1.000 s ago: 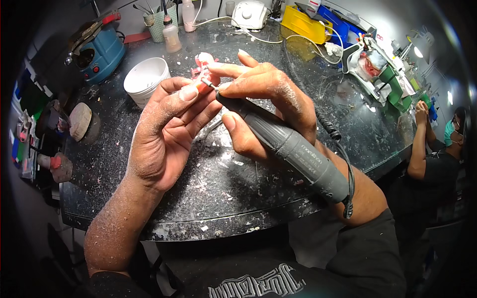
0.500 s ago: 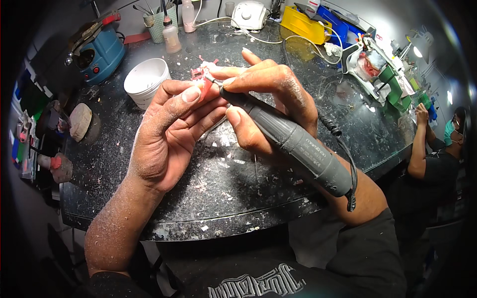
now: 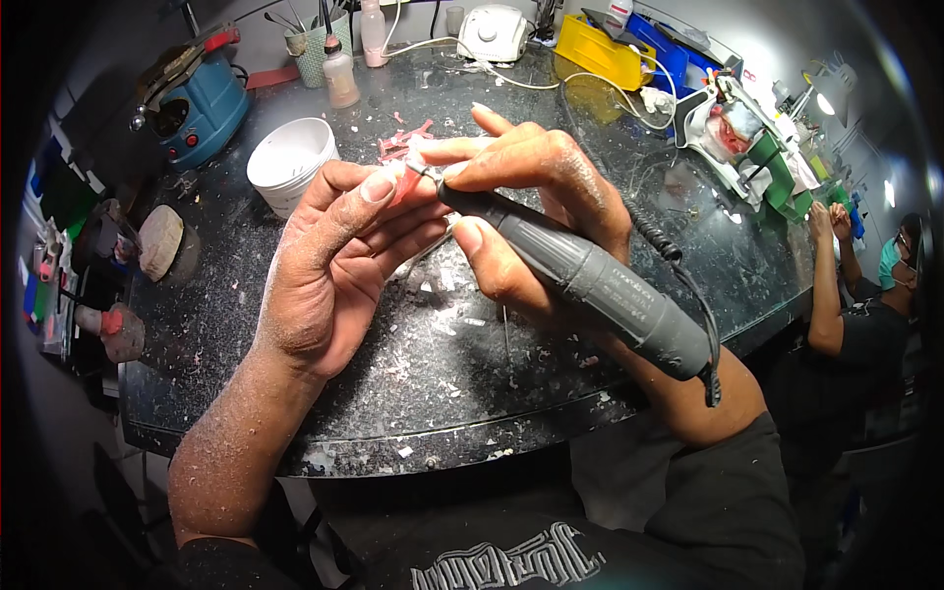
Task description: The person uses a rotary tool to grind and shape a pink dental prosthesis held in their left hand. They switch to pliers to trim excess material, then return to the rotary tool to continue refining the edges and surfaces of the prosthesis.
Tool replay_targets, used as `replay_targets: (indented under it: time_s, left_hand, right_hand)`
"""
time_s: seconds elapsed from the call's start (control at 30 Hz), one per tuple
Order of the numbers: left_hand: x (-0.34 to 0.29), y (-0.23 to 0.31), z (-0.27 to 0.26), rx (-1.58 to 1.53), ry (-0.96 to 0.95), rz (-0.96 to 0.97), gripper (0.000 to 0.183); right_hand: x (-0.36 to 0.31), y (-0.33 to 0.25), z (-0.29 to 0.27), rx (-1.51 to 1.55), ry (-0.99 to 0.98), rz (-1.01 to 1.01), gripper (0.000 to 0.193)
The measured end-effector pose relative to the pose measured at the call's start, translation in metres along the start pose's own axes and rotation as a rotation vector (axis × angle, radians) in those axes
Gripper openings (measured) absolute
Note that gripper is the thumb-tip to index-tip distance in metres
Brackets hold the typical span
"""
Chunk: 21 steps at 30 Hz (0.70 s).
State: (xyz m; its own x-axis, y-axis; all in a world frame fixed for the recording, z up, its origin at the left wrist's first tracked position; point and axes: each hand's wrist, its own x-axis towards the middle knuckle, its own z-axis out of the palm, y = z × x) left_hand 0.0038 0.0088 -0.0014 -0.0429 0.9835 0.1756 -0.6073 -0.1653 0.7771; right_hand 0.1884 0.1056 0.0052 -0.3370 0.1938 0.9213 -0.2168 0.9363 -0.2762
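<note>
My left hand (image 3: 329, 270) pinches a small pink piece (image 3: 406, 183), resin-like in look, between thumb and fingertips. Most of that piece is hidden by the fingers, so its full shape does not show. In my right hand (image 3: 565, 192) is a black rotary handpiece (image 3: 600, 285), held like a pen and slanting down toward my right forearm. Its metal tip lies at the pink piece, touching or nearly so. A coiled black cord runs from the handpiece's back end. Just beyond my fingertips are pink branching bits (image 3: 403, 146). White dust coats both hands.
A white tub (image 3: 291, 162) stands left of my hands on the black, debris-strewn table (image 3: 393, 413). Farther back are a blue machine (image 3: 202, 113), a dropper bottle (image 3: 340, 81), a white control box (image 3: 494, 34) and a yellow bin (image 3: 600, 49). A masked person (image 3: 865, 315) sits at right.
The handpiece's back end has shifted slightly right, and its cord hangs differently. The pink bits beyond my fingers show more. At right, the other person's hands have moved apart.
</note>
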Motion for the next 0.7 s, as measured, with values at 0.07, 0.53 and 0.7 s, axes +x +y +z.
replay_targets:
  time_s: [0.07,0.53,0.7]
  left_hand:
    - [0.0009,-0.0010,-0.0002,0.005,-0.007,0.001,0.017]
    - [0.0010,0.0007,0.0053,0.103,0.003,0.059,0.023]
    - [0.0011,0.0005,0.0042,0.126,-0.002,0.068,0.023]
  right_hand:
    - [-0.0014,0.0009,0.0009,0.013,0.023,0.012,0.030]
    - [-0.0029,0.0003,-0.0020,0.033,-0.052,0.005,0.032]
    - [-0.0026,0.0006,-0.0039,0.017,-0.054,-0.003,0.032]
